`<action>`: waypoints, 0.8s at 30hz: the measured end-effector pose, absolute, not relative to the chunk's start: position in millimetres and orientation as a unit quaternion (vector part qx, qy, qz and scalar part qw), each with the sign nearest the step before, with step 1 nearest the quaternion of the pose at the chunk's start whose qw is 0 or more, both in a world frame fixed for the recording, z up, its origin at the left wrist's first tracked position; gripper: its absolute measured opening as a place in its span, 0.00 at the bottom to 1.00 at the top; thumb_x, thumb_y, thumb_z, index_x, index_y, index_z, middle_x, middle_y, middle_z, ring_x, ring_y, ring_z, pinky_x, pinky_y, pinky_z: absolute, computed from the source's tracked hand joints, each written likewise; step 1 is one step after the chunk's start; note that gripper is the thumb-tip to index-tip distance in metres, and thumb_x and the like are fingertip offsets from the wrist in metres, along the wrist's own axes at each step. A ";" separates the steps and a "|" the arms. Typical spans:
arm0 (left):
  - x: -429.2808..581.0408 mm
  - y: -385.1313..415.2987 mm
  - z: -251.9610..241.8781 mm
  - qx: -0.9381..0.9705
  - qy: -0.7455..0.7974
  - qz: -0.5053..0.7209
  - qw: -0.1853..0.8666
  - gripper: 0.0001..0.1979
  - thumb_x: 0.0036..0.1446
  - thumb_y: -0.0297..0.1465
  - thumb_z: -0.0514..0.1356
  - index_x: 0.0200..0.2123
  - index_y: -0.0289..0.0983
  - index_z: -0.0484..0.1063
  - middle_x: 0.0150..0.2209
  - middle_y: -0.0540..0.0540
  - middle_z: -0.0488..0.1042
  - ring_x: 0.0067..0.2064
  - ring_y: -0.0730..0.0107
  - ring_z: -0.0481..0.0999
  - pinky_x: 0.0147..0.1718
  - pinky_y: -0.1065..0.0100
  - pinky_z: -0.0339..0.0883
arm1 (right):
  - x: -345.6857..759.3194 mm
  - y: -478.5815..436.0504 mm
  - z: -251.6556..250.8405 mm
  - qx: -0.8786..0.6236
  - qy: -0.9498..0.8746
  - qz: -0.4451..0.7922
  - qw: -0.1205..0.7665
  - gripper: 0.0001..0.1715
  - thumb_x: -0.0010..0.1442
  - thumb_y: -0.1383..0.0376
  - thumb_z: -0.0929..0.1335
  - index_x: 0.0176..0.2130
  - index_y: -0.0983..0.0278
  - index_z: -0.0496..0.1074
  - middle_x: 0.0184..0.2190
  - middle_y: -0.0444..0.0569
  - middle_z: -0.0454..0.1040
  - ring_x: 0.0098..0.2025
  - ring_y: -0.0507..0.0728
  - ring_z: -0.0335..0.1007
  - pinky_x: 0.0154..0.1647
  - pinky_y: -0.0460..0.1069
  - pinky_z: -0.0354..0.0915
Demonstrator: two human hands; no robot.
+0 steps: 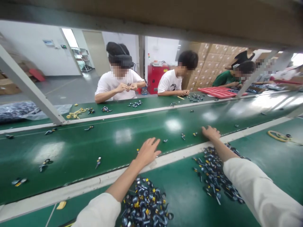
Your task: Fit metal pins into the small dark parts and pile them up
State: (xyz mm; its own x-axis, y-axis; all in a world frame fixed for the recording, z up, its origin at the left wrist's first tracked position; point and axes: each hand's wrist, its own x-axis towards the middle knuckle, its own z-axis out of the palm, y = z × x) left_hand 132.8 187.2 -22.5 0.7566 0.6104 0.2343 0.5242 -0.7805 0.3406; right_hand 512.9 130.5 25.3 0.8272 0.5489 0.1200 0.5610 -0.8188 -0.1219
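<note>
- Left hand: fingers spread apart, nothing visible in them, above the green conveyor belt; a small dark part lies just beyond the fingertips
- Right hand: fingers loosely apart on the belt's far side of the white edge strip, empty; small yellow-and-dark parts lie just to their left
- Left heap of black-and-blue parts and right heap of black-and-blue parts sit on the green tabletop, under each forearm
- Belt runs crosswise, with open stretches between scattered parts
- Beyond it, a co-worker's hands meet over a small item
</note>
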 end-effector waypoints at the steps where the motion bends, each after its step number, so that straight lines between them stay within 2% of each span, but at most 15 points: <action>1: 139.9 190.0 -23.6 0.930 0.304 0.162 0.127 0.21 0.66 0.35 0.62 0.59 0.36 0.69 0.61 0.38 0.70 0.61 0.52 0.71 0.58 0.48 0.68 | 515.9 133.2 27.1 -0.952 -0.296 -0.033 0.072 0.20 0.69 0.61 0.69 0.57 0.64 0.71 0.56 0.54 0.73 0.51 0.62 0.75 0.49 0.60 0.74; 5: 136.0 203.2 -27.1 0.925 0.331 0.144 0.122 0.14 0.67 0.34 0.61 0.53 0.35 0.73 0.53 0.41 0.75 0.51 0.58 0.77 0.50 0.52 0.74 | 500.9 150.3 20.9 -0.926 -0.372 0.000 0.060 0.20 0.69 0.60 0.70 0.57 0.64 0.71 0.55 0.54 0.74 0.50 0.61 0.75 0.49 0.60 0.74; 11: 79.3 202.0 -26.4 0.902 0.384 0.146 0.130 0.10 0.67 0.30 0.58 0.47 0.34 0.76 0.49 0.40 0.75 0.52 0.57 0.75 0.55 0.54 0.69 | 425.9 149.7 -14.3 -0.880 -0.470 0.005 0.075 0.19 0.69 0.60 0.69 0.57 0.64 0.71 0.56 0.54 0.73 0.51 0.62 0.75 0.49 0.60 0.73; 15: 63.7 185.1 -31.1 0.888 0.412 0.151 0.136 0.11 0.66 0.31 0.59 0.48 0.34 0.76 0.49 0.39 0.75 0.52 0.55 0.74 0.55 0.52 0.67 | 394.8 138.6 -14.3 -0.876 -0.471 0.006 0.106 0.20 0.69 0.61 0.70 0.58 0.64 0.71 0.56 0.54 0.73 0.51 0.62 0.75 0.49 0.61 0.73; 20: 61.8 171.0 -33.1 0.866 0.446 0.156 0.164 0.16 0.67 0.35 0.61 0.55 0.34 0.71 0.53 0.41 0.74 0.51 0.58 0.77 0.50 0.51 0.74 | 385.6 123.5 13.8 -0.851 -0.496 0.058 0.161 0.20 0.69 0.61 0.70 0.57 0.64 0.71 0.55 0.54 0.73 0.50 0.61 0.75 0.49 0.60 0.74; 24: 57.2 172.4 -18.3 0.855 0.440 0.167 0.219 0.16 0.67 0.35 0.61 0.54 0.34 0.72 0.53 0.40 0.75 0.51 0.58 0.78 0.49 0.52 0.75 | 360.2 88.8 24.1 -0.805 -0.539 0.099 0.230 0.19 0.69 0.61 0.69 0.57 0.64 0.71 0.55 0.54 0.74 0.50 0.61 0.75 0.49 0.60 0.74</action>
State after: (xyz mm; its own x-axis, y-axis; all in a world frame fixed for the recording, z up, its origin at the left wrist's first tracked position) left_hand 57.2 172.4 -18.3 0.5567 0.8256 0.0917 0.6797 -0.5162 0.5211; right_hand 360.2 88.8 24.1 0.4001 0.9122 0.0886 0.8216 -0.3142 -0.4757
